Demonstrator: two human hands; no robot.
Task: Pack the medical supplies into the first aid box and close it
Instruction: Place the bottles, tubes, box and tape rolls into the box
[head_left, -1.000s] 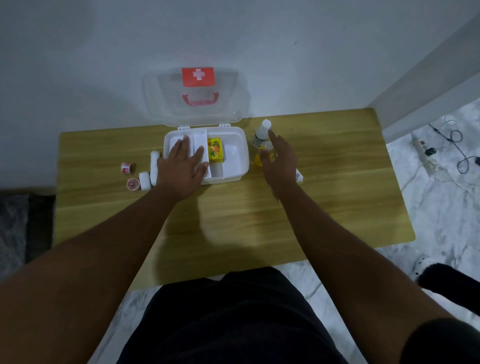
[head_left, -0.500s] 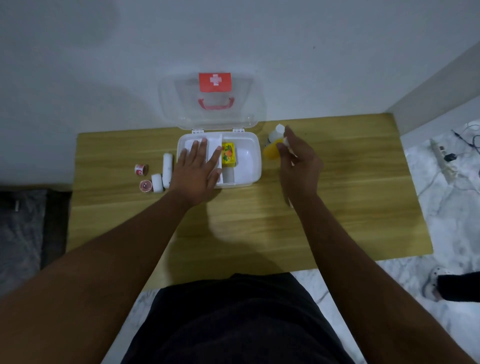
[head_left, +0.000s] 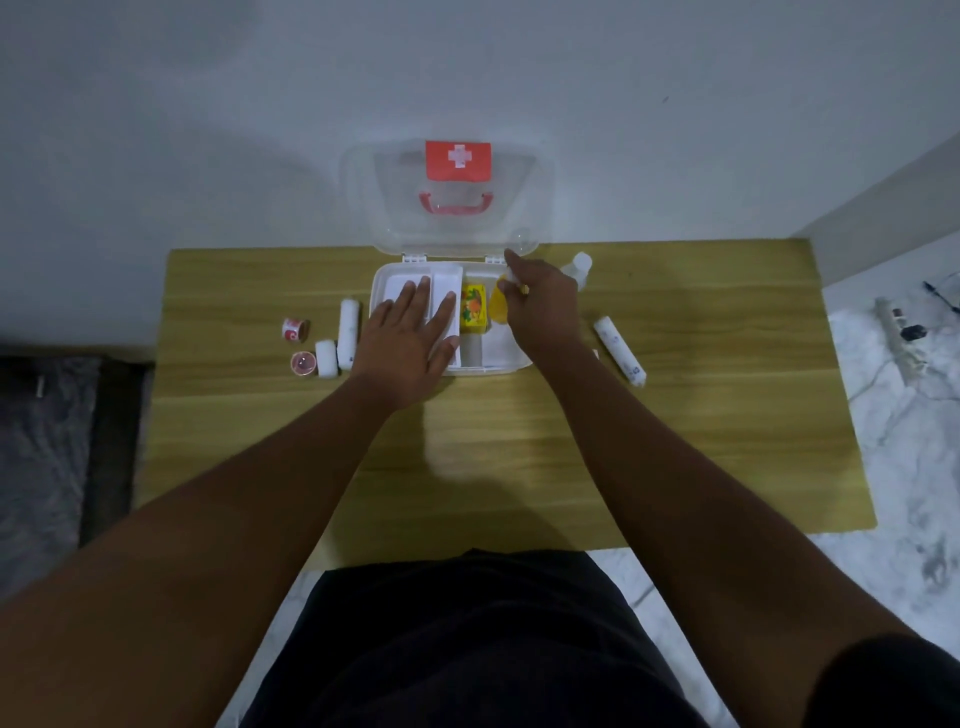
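Note:
The white first aid box (head_left: 506, 358) stands open on the wooden table, its clear lid (head_left: 447, 228) with a red cross label leaning on the wall. A yellow packet (head_left: 474, 307) lies inside. My left hand (head_left: 410, 338) rests flat, fingers spread, on the box's left white tray. My right hand (head_left: 540, 306) holds a yellow bottle (head_left: 498, 306) over the box's right compartment. A clear white-capped bottle (head_left: 579, 267) stands right of the box. A white roll (head_left: 621, 351) lies further right.
Left of the box lie a long white roll (head_left: 348, 332), a short white roll (head_left: 326, 358) and two small red-and-white tape rolls (head_left: 296, 330) (head_left: 303, 362). The table (head_left: 519, 447) backs onto the wall. A power strip and cables (head_left: 904, 332) lie on the marble floor, right.
My right hand picked up the yellow bottle from beside the box and carried it left over the box. The left hand stayed on the tray.

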